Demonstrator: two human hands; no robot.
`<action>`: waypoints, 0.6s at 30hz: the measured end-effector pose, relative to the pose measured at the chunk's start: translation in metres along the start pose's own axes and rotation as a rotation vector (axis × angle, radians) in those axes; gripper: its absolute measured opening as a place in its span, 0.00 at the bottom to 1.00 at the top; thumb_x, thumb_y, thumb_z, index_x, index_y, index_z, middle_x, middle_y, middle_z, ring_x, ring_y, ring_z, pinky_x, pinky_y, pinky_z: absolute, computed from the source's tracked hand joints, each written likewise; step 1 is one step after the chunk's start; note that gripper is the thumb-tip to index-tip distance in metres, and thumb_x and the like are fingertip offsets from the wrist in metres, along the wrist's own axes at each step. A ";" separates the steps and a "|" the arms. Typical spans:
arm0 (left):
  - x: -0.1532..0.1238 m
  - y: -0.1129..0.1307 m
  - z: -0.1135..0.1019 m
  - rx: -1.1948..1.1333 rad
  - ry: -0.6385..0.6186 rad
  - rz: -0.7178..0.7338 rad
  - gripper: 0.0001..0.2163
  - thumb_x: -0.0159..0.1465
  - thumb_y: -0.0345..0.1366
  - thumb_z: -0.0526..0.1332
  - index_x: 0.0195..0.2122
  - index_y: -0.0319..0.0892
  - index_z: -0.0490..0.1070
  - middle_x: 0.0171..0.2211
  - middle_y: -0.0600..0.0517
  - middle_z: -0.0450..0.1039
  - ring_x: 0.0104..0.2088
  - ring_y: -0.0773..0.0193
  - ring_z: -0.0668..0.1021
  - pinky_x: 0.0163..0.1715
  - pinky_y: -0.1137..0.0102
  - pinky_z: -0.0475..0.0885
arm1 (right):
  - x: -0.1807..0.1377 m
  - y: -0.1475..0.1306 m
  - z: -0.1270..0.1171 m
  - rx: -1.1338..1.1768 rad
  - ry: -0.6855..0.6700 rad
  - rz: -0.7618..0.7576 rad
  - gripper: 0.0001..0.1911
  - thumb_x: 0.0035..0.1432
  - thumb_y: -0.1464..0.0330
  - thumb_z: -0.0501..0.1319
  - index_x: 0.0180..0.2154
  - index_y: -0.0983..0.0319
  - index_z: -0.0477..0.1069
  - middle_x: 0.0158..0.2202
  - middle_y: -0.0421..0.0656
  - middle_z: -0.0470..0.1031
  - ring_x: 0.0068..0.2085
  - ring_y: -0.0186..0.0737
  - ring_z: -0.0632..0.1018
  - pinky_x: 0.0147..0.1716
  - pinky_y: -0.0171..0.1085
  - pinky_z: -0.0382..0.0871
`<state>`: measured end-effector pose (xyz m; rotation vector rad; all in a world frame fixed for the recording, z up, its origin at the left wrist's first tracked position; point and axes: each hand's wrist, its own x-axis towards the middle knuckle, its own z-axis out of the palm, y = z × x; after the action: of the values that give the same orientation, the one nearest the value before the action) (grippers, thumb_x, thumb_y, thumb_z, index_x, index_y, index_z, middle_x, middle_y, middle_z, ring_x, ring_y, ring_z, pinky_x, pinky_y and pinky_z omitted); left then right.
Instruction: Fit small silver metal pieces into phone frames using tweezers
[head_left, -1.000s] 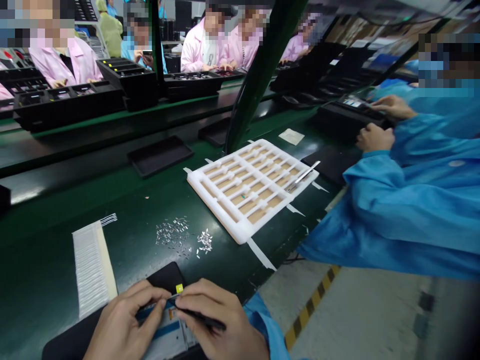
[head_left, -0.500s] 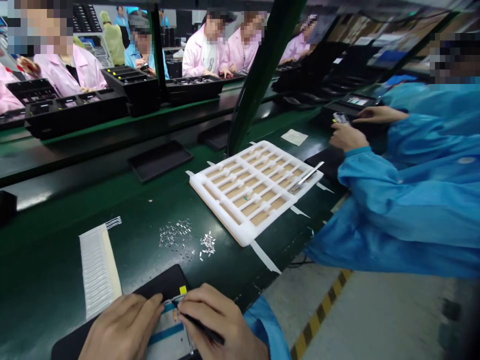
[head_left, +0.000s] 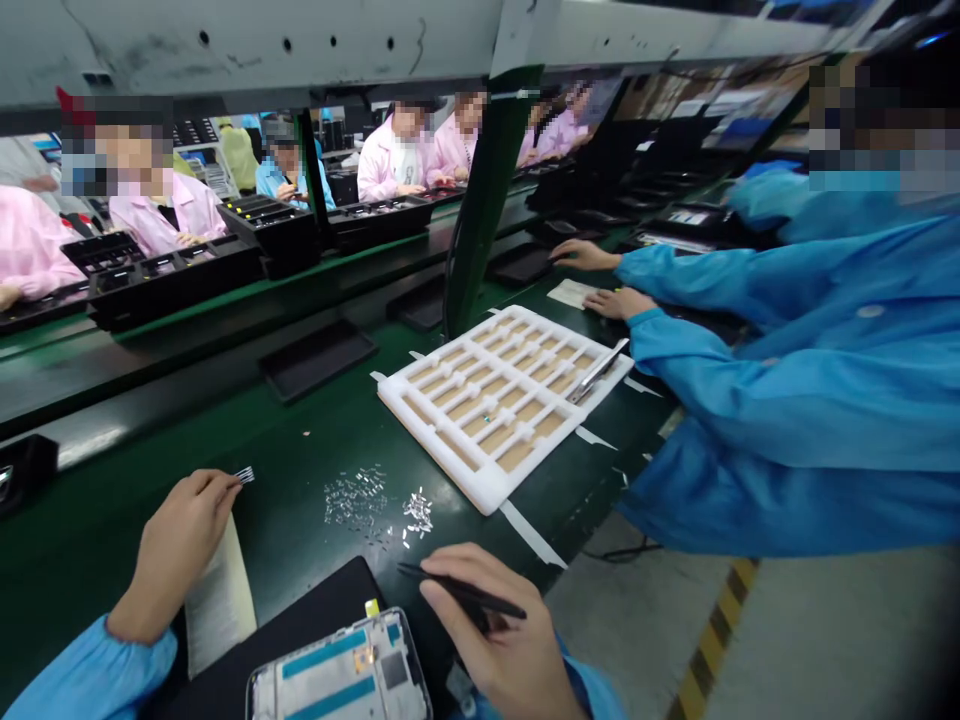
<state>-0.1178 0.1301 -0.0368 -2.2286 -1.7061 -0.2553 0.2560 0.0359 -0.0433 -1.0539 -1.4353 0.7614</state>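
- The left hand [head_left: 180, 540] is raised over the bench [head_left: 97, 500], thumb and fingertips pinched on a tiny metal comb [head_left: 244, 475]. The pinch sits close behind the fine teeth, which stick out free, a sound hold for a part this small.
- Just below that hand lies a white paper strip [head_left: 221, 600], partly hidden by the wrist.
- The right hand [head_left: 499, 625] holds black tweezers [head_left: 469, 592] like a pen, between thumb and curled fingers. Their tips point left, over the bench and clear of everything, which looks like a safe way to hold them.
- A phone frame [head_left: 337, 672] lies flat and face up on a black mat [head_left: 315, 590] at the near edge of the bench, between the hands and touching neither. A yellow tag [head_left: 372, 607] stands at its far end.
- Two small heaps of silvery parts [head_left: 356, 497] lie loose on the bare bench, just beyond the mat. Spread out like this, they could be knocked by a careless sleeve.
- Further off sits a white foam tray [head_left: 480, 480] with steel tweezers [head_left: 598, 372] resting on its corner.
- To the right, a co-worker's blue sleeve [head_left: 750, 400] reaches across, well apart from these hands.
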 end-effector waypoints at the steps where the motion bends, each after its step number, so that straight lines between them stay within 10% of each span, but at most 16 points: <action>1: 0.001 -0.004 0.004 0.033 -0.009 0.022 0.27 0.79 0.46 0.43 0.45 0.37 0.80 0.44 0.40 0.82 0.42 0.49 0.84 0.36 0.59 0.80 | -0.001 0.002 -0.001 -0.002 0.000 -0.002 0.06 0.66 0.73 0.69 0.41 0.59 0.86 0.38 0.45 0.86 0.38 0.41 0.88 0.40 0.31 0.83; 7: -0.004 -0.006 0.015 0.210 -0.020 0.173 0.11 0.78 0.34 0.55 0.44 0.38 0.76 0.40 0.49 0.80 0.38 0.60 0.82 0.40 0.63 0.78 | -0.009 0.012 -0.004 -0.022 0.007 0.016 0.06 0.67 0.72 0.69 0.41 0.59 0.86 0.37 0.45 0.86 0.37 0.42 0.88 0.38 0.31 0.83; 18: -0.025 0.009 -0.021 0.186 0.122 0.331 0.19 0.80 0.38 0.47 0.49 0.36 0.77 0.46 0.38 0.83 0.44 0.45 0.85 0.44 0.51 0.81 | -0.009 0.000 -0.015 -0.023 -0.093 -0.032 0.12 0.75 0.71 0.59 0.45 0.59 0.83 0.47 0.49 0.84 0.48 0.44 0.86 0.50 0.37 0.82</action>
<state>-0.1149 0.0976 -0.0274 -2.2598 -1.2216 -0.1426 0.2709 0.0258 -0.0450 -1.0226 -1.5402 0.7815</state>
